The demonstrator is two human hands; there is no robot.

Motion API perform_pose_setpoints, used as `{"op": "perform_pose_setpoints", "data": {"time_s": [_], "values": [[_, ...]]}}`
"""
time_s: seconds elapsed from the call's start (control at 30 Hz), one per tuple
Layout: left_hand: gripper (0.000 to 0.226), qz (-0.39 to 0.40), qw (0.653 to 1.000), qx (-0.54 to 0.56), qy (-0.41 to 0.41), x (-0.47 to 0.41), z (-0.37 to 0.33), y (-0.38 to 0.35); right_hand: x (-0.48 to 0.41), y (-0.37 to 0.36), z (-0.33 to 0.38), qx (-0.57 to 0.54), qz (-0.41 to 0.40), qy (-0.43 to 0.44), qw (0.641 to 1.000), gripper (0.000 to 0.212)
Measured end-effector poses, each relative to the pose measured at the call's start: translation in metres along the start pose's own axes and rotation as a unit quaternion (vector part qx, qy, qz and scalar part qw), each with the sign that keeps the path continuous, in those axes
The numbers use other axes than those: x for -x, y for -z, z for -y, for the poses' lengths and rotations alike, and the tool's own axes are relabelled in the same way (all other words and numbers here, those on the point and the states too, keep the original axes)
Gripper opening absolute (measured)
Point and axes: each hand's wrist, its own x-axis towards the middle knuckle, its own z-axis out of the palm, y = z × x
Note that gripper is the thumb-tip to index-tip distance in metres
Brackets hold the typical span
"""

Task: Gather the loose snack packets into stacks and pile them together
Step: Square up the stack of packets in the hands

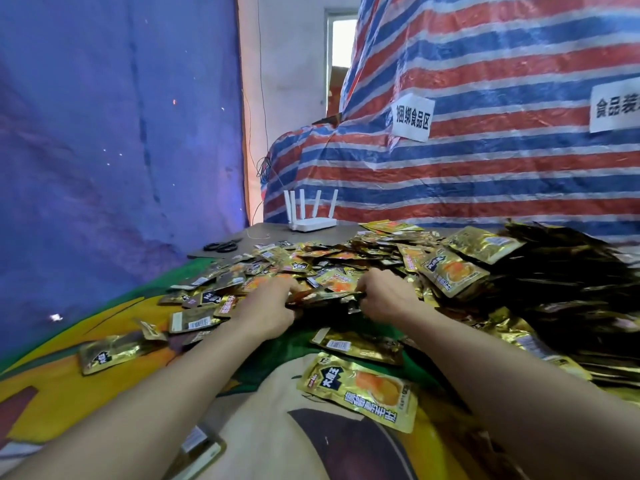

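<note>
Head view: squaring bundle (325,298).
Gripped by left hand (273,308) and right hand (384,296); best tap edges flush, then join 3 o'clock pile (571,289).

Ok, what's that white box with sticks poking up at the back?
It is a small white plastic router: a flat, low box with five thin antennas standing up, the outer ones leaning slightly outward. It sits on the bare far end of the table, before the striped red, white and blue tarpaulin. To its right start gold foil snack packets.
</note>
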Motion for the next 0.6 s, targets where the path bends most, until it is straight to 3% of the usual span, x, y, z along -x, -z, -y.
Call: {"op": "perform_pose_setpoints", "data": {"time_s": [0.1,0.17,0.2,0.3,0.43,0.53,0.6], "values": [[0.012,-0.039,0.995,0.095,-0.004,0.0,-0.002,0.011,0.008,0.012,-0.002,-0.08,0.012,-0.006,0.997,0.027],[0.022,-0.071,0.988,0.135,-0.007,0.002,-0.005,0.017,0.014,0.017,-0.004,-0.137,0.006,0.012,0.99,0.046],[0.026,-0.083,0.987,0.141,-0.005,0.002,-0.007,0.019,0.018,0.019,-0.003,-0.167,0.001,0.02,0.986,0.045],[0.028,-0.095,0.987,0.127,-0.016,0.007,-0.017,0.027,0.03,0.025,-0.003,-0.255,-0.032,0.03,0.966,0.004],[0.022,-0.125,0.977,0.166,-0.038,0.01,-0.033,0.038,0.051,0.032,-0.004,-0.335,-0.096,0.011,0.937,0.012],[0.028,-0.209,0.952,0.22,0.039,0.007,-0.049,0.049,0.068,0.035,-0.005,-0.391,-0.098,-0.007,0.915,0.01],[0.025,-0.218,0.93,0.281,0.088,0.004,-0.057,0.055,0.074,0.035,-0.006,-0.443,-0.089,-0.055,0.89,0.003]]}}
